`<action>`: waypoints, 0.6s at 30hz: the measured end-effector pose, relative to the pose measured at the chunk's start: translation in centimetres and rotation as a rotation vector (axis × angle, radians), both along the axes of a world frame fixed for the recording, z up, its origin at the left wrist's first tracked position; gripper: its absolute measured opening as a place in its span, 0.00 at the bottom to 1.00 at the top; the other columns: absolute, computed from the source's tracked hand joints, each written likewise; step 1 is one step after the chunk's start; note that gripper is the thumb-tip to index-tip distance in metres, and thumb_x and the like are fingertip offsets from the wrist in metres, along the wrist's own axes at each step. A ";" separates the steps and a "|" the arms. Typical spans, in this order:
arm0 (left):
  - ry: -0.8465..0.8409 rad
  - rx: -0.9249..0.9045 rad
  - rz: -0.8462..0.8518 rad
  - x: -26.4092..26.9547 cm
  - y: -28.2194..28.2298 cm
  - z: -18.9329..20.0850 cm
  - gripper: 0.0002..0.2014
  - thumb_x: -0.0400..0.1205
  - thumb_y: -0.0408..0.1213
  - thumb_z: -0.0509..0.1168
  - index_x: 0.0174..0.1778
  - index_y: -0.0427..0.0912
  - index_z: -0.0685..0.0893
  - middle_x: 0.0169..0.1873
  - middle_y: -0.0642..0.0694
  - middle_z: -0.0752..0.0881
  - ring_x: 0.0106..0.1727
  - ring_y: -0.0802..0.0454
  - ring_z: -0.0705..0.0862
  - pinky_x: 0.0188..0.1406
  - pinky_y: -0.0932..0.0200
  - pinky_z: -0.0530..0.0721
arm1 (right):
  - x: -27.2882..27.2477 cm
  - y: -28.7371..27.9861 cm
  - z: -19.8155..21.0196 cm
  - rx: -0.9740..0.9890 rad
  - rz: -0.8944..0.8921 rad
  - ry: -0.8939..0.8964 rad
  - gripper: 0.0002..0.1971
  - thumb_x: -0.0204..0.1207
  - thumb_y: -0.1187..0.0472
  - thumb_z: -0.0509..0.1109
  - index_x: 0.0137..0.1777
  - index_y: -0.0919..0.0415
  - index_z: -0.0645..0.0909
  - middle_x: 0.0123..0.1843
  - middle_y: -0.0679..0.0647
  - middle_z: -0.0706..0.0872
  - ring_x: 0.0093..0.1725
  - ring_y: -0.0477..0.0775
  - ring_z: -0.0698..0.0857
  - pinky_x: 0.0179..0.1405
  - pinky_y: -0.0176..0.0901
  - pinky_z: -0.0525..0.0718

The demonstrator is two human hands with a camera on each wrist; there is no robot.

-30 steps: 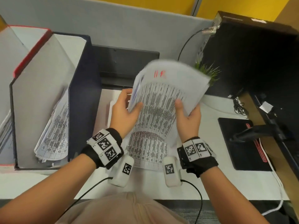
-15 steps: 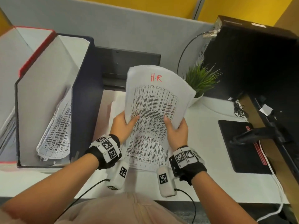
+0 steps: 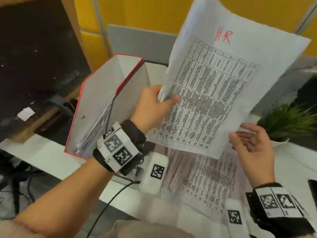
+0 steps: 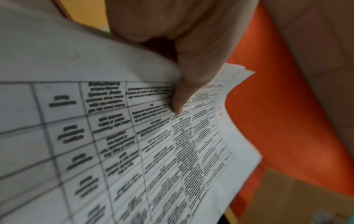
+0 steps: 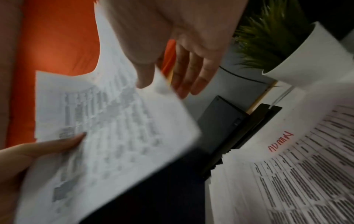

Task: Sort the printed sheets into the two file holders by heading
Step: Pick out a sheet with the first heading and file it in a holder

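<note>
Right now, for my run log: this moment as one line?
left hand: pinches H.R sheets | right hand: open by corner | stack: on desk

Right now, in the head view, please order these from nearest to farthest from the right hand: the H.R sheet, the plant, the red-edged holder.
1. H.R sheet: at the right hand's fingertips, just left.
2. Plant: close by, to its right.
3. Red-edged holder: farthest, left, beyond the left hand.

- File holders (image 3: 96,103): two, side by side.
- Hands: two, left hand (image 3: 151,107) and right hand (image 3: 252,148).
- Potted plant (image 3: 289,121): one.
- Held sheets (image 3: 223,93): several, count unclear.
</note>
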State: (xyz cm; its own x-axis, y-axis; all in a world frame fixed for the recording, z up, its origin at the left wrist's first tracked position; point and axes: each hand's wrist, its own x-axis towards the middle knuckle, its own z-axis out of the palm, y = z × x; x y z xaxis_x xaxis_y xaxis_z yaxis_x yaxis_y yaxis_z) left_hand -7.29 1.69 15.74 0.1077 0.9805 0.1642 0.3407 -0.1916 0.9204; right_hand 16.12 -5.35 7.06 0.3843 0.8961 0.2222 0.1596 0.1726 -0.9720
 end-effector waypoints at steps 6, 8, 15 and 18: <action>0.115 -0.176 0.222 -11.6 1.7 3.8 0.17 0.74 0.45 0.73 0.57 0.46 0.85 0.50 0.50 0.89 0.52 0.52 0.87 0.56 0.51 0.84 | 1.6 -0.7 -6.3 -0.300 -0.046 -0.170 0.23 0.67 0.63 0.77 0.61 0.51 0.75 0.52 0.63 0.84 0.50 0.60 0.83 0.45 0.39 0.84; 0.182 -0.306 0.293 -15.4 2.3 3.8 0.18 0.71 0.48 0.75 0.54 0.47 0.86 0.49 0.48 0.90 0.52 0.46 0.88 0.60 0.42 0.82 | 2.6 -1.3 -8.5 -0.452 -0.123 -0.301 0.26 0.66 0.60 0.79 0.63 0.55 0.75 0.57 0.65 0.82 0.56 0.64 0.80 0.56 0.54 0.80; 0.380 -0.608 0.392 -21.6 4.8 0.7 0.25 0.64 0.45 0.80 0.55 0.41 0.86 0.49 0.41 0.89 0.50 0.40 0.87 0.55 0.45 0.83 | 5.0 -3.6 -13.0 -0.739 -0.257 -0.437 0.41 0.62 0.49 0.80 0.73 0.63 0.69 0.67 0.69 0.79 0.66 0.69 0.78 0.55 0.28 0.77; 0.563 -0.563 0.424 -21.2 6.2 -1.9 0.21 0.67 0.44 0.79 0.52 0.39 0.86 0.43 0.44 0.87 0.41 0.48 0.84 0.44 0.57 0.79 | 4.5 -4.1 -13.4 -0.766 -0.279 -0.483 0.40 0.60 0.61 0.83 0.71 0.69 0.71 0.64 0.72 0.80 0.61 0.71 0.81 0.66 0.62 0.77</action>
State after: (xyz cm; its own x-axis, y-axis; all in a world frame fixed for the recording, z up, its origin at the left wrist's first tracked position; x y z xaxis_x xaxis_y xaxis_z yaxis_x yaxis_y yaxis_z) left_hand -28.46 7.86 13.81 -0.3616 0.8756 -0.3203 0.7088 0.4813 0.5156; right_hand 20.64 -9.41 -6.34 0.6271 0.7536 -0.1972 0.5134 -0.5902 -0.6229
